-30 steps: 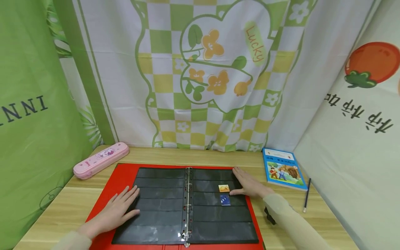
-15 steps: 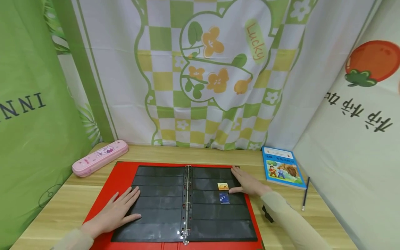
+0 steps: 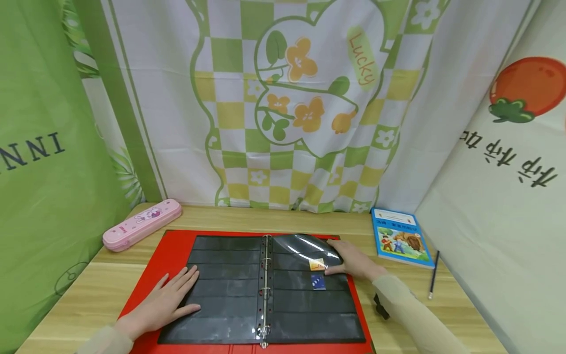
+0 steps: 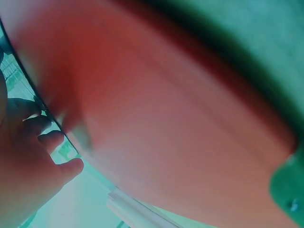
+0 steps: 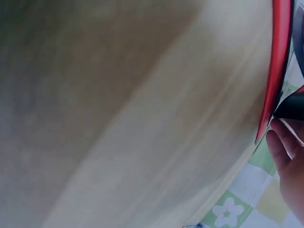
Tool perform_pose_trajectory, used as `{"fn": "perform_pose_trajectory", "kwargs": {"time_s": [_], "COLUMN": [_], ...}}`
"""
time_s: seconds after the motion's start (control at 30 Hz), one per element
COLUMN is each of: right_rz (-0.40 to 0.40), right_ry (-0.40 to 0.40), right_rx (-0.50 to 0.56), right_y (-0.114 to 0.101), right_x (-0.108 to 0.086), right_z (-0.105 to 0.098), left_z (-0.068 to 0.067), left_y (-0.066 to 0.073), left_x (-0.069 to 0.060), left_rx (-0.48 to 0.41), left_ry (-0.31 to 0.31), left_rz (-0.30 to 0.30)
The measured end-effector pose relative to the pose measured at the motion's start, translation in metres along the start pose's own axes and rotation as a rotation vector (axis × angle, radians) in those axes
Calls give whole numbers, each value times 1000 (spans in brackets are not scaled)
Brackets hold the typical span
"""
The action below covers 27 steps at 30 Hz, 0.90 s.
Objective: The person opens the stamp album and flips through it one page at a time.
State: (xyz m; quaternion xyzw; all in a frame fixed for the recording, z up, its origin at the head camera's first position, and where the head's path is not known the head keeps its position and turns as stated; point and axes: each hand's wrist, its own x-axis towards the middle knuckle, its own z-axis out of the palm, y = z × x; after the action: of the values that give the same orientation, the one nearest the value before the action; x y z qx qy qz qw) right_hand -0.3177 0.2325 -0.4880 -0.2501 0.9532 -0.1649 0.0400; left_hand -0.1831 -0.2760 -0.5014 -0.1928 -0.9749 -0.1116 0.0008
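Note:
A red ring binder (image 3: 152, 265) lies open with black pocket pages inside. My left hand (image 3: 161, 304) rests flat on the left page (image 3: 225, 290), its fingers spread. At the upper outer corner of the right page (image 3: 314, 324), my right hand (image 3: 357, 259) pinches the page edge; its upper part bends up in a shiny curl. In the right wrist view, fingers hold the lifted black page corner (image 5: 290, 105) above the red cover. On the right page are two small stamp-like cards, one orange and yellow (image 3: 316, 264), one dark blue (image 3: 318, 281).
A pink pencil case (image 3: 142, 225) lies at the back left of the wooden table (image 3: 75, 300). To the right are a blue picture-covered book (image 3: 401, 237) and a dark pencil (image 3: 434, 275). A black object (image 3: 381, 307) is partly under the right forearm. Curtains stand behind and beside.
The right page lay flat before; its upper outer corner is now lifted and curled in my right hand. My left hand stays nearly where it was.

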Motion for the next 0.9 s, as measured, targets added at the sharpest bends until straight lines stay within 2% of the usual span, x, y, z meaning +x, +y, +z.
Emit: {"fn": "perform_pose_trajectory", "kwargs": {"time_s": [0.1,0.2,0.4,0.5,0.57,0.7,0.77,0.9], "right_rz": [-4,0,-34,4,104,297,325,328], "right_ry": [40,44,112,158,149,79,41,-17], "right_rx": [26,66,77,115,206,469,585,665], "right_y": [0,-1,-11,-18,-23,-26,-24,-28], "right_x": [0,-1,-5,-9,-14,-23,-27,-30], "right_z": [0,-3,-10,-13,-15,-21,-27,-42], "left_z": [0,0,0,1,1,1,1,-1], "left_y": [1,2,1,1,1,0,0,1], "left_x": [0,0,0,1,1,1,1,2], "left_rx": [-10,-12,-11,-10,-18,-19,-18,-7], "left_ry": [-3,-4,-8,-5,3,8,1,-14], "left_rz": [1,-1,-11,-13,-10,-7,-11,-9]}}
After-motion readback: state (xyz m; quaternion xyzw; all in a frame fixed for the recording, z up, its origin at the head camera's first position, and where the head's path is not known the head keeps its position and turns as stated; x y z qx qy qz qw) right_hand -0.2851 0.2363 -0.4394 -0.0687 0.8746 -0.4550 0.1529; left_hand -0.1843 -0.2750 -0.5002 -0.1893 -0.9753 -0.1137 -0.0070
